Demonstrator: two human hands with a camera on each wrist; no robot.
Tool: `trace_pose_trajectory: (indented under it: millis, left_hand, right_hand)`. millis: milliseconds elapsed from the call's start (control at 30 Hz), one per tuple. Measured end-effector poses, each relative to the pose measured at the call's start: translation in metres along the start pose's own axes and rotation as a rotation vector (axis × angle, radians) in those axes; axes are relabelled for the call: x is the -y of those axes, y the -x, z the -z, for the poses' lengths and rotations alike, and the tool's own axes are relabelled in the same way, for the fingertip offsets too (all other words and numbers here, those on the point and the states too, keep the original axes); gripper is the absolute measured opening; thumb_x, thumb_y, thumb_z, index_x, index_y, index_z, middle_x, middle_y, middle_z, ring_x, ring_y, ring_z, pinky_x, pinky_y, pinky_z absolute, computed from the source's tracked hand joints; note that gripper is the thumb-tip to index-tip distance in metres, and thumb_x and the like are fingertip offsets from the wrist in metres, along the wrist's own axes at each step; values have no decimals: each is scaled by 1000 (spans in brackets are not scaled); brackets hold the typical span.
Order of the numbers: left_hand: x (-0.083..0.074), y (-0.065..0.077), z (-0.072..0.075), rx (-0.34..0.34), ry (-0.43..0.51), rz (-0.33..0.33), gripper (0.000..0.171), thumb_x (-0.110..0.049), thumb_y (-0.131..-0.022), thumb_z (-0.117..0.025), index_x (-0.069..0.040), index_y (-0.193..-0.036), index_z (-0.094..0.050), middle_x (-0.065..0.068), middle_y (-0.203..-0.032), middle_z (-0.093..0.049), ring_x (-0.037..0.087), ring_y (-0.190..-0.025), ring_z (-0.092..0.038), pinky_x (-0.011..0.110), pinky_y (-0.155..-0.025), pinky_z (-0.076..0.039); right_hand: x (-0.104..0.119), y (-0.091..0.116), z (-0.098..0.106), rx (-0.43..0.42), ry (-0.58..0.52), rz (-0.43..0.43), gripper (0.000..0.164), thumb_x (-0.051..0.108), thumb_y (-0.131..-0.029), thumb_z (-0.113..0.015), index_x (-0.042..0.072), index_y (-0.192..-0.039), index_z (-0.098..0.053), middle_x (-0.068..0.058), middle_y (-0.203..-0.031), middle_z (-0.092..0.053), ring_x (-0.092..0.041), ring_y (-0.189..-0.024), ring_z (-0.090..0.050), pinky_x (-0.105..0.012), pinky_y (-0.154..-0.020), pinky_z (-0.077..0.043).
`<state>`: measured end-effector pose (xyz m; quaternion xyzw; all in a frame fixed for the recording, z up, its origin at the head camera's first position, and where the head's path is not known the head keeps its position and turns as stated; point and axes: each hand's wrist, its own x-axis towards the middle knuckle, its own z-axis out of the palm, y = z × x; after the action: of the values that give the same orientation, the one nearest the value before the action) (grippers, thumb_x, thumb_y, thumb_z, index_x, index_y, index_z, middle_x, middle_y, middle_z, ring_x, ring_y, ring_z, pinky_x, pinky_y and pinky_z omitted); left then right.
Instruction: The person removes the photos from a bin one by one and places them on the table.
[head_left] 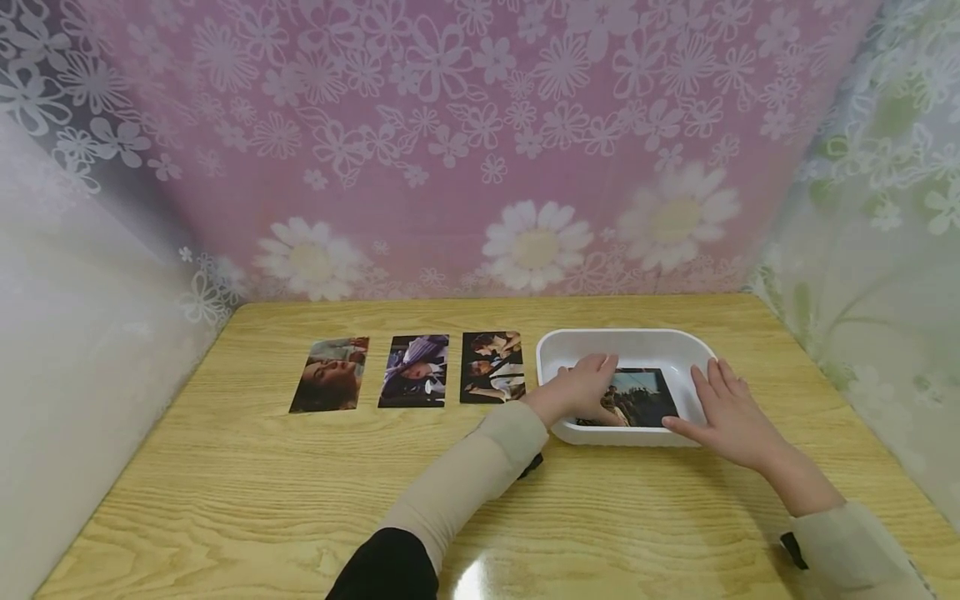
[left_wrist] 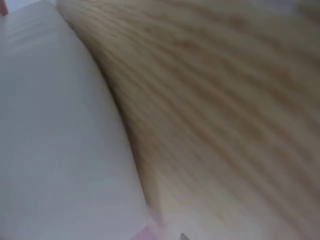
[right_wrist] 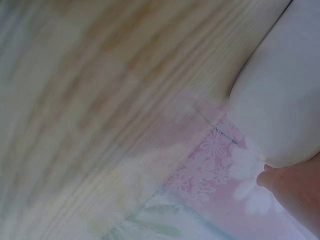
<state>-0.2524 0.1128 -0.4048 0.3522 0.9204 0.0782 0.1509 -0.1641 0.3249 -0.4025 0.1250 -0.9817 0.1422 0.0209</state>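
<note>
Toward the right of the table stands a white plastic tray [head_left: 637,343] with rounded corners. A photo card [head_left: 643,393] showing a dim outdoor scene lies inside it. Over the card's left end reaches my left hand [head_left: 577,390], thumb and fingers spread apart; its palm side is hidden. My right hand [head_left: 733,423] touches the tray's right side, fingers at the rim and thumb near the front right corner. In the left wrist view only the tray's wall [left_wrist: 65,130] and wood show. A fingertip meets the tray [right_wrist: 285,85] in the right wrist view.
Left of the tray lie three photo cards in a row: a face close-up [head_left: 330,375], a purple-toned one [head_left: 415,371] and a dark one with figures [head_left: 492,368]. The wooden table [head_left: 262,492] is bounded by a pink flowered backdrop [head_left: 420,167] and pale side sheets.
</note>
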Motion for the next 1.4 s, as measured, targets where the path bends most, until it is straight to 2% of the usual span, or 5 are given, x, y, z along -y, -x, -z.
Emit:
trace_pose_trajectory:
  millis: [267,667,967,1233,1400]
  left_hand:
    - [-1,-2,-4,110,-132,81,90,-53,-78,-56,-27,-142,1,-2,-147,7,16,-133,5,52,-101,-12]
    - [2,-4,-7,184,-154,119,88,-58,-78,-52,-20,-143,-7,1,-146,-7,16,-133,-6,50,-100,-16]
    - [-2,-3,-7,53,-193,162,86,-58,-70,-61,-17,-138,-26,3,-129,-30,17,-115,-30,42,-85,-35]
    - [0,-2,-5,-124,-106,131,57,-57,-60,-68,-23,-100,-47,0,-109,-39,16,-99,-34,40,-79,-35]
    - [2,-2,-1,-260,-68,104,41,-52,-68,-66,-25,-95,-51,-4,-98,-44,14,-90,-41,38,-74,-37]
  right_hand:
    - [-2,-1,-1,8,-2,0,94,49,-82,-54,-19,-132,-13,-41,-134,2,-41,-126,16,-60,-95,3]
    - [0,-1,0,23,-6,-2,95,49,-82,-54,-19,-132,-11,-40,-134,4,-41,-125,17,-60,-95,4]
    - [0,-1,0,19,3,-8,95,50,-82,-54,-18,-132,-11,-41,-134,3,-41,-125,17,-60,-95,4]
    - [0,-1,0,14,0,-1,95,50,-82,-54,-18,-133,-11,-40,-134,2,-40,-125,18,-60,-95,4]
    - [0,0,0,13,-2,3,94,49,-83,-54,-17,-133,-11,-40,-134,2,-40,-125,18,-60,-95,5]
